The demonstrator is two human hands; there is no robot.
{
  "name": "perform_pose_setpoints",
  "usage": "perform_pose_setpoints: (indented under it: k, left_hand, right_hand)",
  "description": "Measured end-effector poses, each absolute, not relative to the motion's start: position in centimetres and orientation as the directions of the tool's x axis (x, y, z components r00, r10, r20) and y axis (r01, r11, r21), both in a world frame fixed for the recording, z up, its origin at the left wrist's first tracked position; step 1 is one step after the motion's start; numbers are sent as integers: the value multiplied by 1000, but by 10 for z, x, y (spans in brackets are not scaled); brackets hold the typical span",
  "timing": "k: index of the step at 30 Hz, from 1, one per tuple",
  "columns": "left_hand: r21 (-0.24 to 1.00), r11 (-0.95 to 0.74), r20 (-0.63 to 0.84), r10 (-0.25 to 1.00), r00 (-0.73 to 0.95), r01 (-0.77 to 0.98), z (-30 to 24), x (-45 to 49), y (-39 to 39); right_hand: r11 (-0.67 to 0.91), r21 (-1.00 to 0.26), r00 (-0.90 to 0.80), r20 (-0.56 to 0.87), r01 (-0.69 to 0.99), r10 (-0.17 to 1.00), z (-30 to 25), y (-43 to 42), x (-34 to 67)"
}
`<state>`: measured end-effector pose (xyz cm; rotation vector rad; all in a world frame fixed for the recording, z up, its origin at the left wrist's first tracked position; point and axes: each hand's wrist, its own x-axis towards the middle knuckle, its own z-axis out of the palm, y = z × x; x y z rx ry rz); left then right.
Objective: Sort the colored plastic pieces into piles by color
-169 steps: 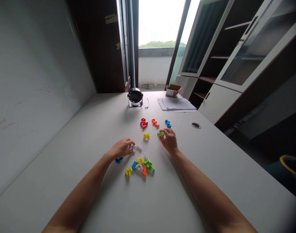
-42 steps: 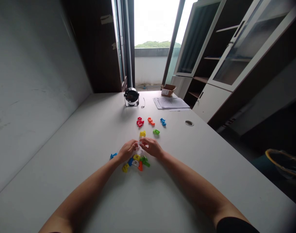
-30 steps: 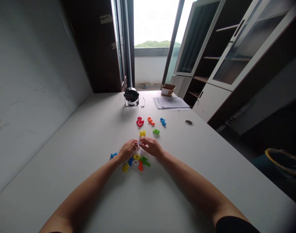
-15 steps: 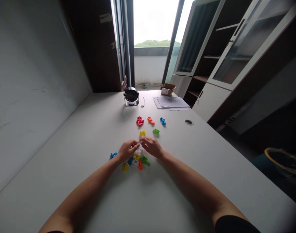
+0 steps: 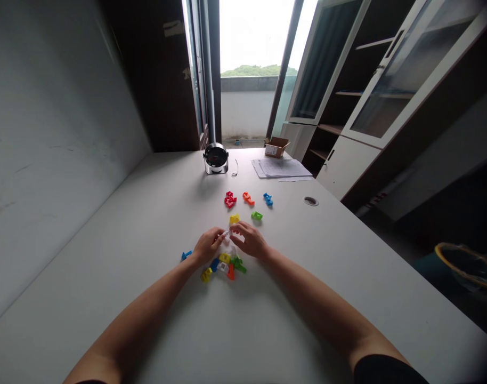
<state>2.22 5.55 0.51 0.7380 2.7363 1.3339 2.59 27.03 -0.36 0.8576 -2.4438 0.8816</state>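
Note:
My left hand (image 5: 207,246) and my right hand (image 5: 247,240) meet above the table, their fingertips pinching a small white plastic piece (image 5: 227,233) between them. Just below my hands lies a loose heap of coloured snap-together plastic pieces (image 5: 224,265) in yellow, blue, green, orange and white. A blue piece (image 5: 186,255) lies apart to its left. Farther from me stand a yellow piece (image 5: 234,218), a green piece (image 5: 257,215), a red cluster (image 5: 229,200), an orange cluster (image 5: 248,198) and a blue cluster (image 5: 268,199).
The white desk (image 5: 147,224) runs far ahead to a round desk fan (image 5: 216,158), a stack of papers (image 5: 281,168) and a small cardboard box (image 5: 276,148). A cable grommet (image 5: 311,201) sits near the right edge, beside a glass-fronted cabinet (image 5: 347,106).
My hands have come together over the heap, and the white piece is now between them. My right hand has left the green piece, which lies on the desk. The view has tilted slightly.

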Motion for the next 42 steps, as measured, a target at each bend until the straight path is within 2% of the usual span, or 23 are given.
perform_pose_setpoints:
  k: [6,11,15,18,20,23,26,30,35,39,42]
  left_hand:
    - [763,509,172,434,-884,398,8,23,56]
    - [782,509,149,408,-901,360,3,21,56]
    - [680,585,169,461,-871,442,1,20,54]
    - [558,661,188,489,-852,503,-1,20,52]
    - [513,679,205,497,-843,525,-2,20,52]
    - [489,686,233,493,-838,539,-4,19,52]
    - [472,678,259,504,-824,563,-5,18,51]
    - [470,673,280,501,-819,572,-5,17,48]
    - [496,646,275,518,-810,580,-6,16,46]
    - [506,650,265,508,-819,567,-5,16,46]
    - [499,680,257,477,-841,538,-4,17,47]
  right_hand:
    - [569,-442,-712,541,-693,-447,-3,269,26]
    - [615,-406,-708,588,-677,-392,-5,271,21]
    - [737,-413,-751,632,-535,-191,-6,293,1]
    - [809,-498,-783,617,-311,79,-11,326,-18]
    - [826,-545,-800,555,-142,228,-17,350,-27]
    - [838,-537,-827,427,93,365,-27,379,-32]
    - [834,-497,-821,354,241,448,-34,391,-31]
    - [833,-455,-795,353,316,494,-38,391,-30]
    - [804,-501,-766,364,319,530,-36,390,-30]
    - [794,-566,-733,440,221,519,-30,381,-27]
    - [832,-551,-745,532,55,402,-23,365,-23]
